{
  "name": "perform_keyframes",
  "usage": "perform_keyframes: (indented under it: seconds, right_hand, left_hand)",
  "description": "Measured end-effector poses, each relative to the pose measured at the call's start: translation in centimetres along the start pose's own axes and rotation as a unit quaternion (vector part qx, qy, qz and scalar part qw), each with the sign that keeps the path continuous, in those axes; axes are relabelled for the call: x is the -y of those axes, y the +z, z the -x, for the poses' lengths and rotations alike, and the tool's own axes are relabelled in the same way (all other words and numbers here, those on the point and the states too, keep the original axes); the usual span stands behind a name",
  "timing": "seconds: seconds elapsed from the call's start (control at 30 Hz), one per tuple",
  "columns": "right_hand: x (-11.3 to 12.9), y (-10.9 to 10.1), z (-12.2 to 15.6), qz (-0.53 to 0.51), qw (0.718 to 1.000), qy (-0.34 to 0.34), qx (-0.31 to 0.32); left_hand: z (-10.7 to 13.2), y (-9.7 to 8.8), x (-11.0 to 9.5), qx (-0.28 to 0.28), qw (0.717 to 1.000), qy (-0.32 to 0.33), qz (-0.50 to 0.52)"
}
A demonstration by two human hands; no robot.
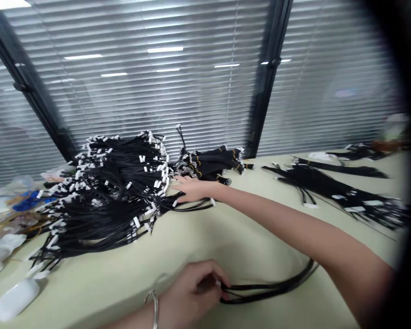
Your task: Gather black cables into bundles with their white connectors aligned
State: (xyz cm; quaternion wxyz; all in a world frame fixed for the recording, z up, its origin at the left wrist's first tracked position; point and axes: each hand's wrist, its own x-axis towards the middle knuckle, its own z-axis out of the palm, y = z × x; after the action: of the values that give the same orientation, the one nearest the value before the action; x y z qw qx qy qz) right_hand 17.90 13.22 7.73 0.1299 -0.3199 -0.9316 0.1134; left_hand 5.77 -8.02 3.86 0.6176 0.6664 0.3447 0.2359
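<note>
A big heap of black cables with white tags [113, 192] lies on the pale table [198, 237] at the left. My right hand [191, 188] reaches far forward and rests at the heap's right edge, its fingers closed on a few black strands. Near the front edge my left hand [195, 290], with a metal bangle on the wrist, pinches the end of a loose bunch of black cables [270, 285] that curves away to the right under my right forearm.
A tied bundle of black cables [212, 164] lies behind the heap by the window blinds. More black cables [335, 189] spread over the table at the right. Plastic bags [7, 214] and a white object [17, 298] lie at the left.
</note>
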Motion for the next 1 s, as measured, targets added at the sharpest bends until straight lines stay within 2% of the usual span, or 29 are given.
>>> perform_keyframes:
  seconds: [0.13, 0.23, 0.37, 0.47, 0.67, 0.87, 1.0]
  right_hand:
    - [-1.6, 1.3, 5.1, 0.043, 0.998, 0.037, 0.034]
    - [-2.3, 2.3, 6.8, 0.061, 0.996, 0.045, 0.038]
    - [-2.2, 3.5, 6.2, 0.089, 0.995, 0.040, -0.011]
    - [-1.8, 4.3, 4.3, 0.112, 0.993, 0.022, -0.039]
    - [-0.7, 5.7, 0.9, 0.171, 0.984, 0.001, -0.056]
    - [0.7, 5.6, 2.1, 0.235, 0.969, -0.034, -0.072]
    - [0.8, 4.9, 4.2, 0.249, 0.965, -0.018, -0.083]
  left_hand:
    - [-0.1, 0.1, -0.3, -0.002, 1.000, -0.012, -0.010]
    - [-0.2, 0.1, -0.3, -0.003, 1.000, -0.025, -0.014]
    - [-0.4, 0.1, -0.1, -0.010, 0.999, -0.039, -0.021]
    - [-0.4, 0.2, 0.2, -0.011, 0.999, -0.043, -0.025]
    - [-0.6, 0.3, 0.2, -0.006, 0.999, -0.032, -0.017]
    - [-0.3, 0.2, 0.0, -0.005, 0.999, -0.028, -0.016]
    - [-0.3, 0.2, 0.1, 0.004, 1.000, -0.024, -0.016]
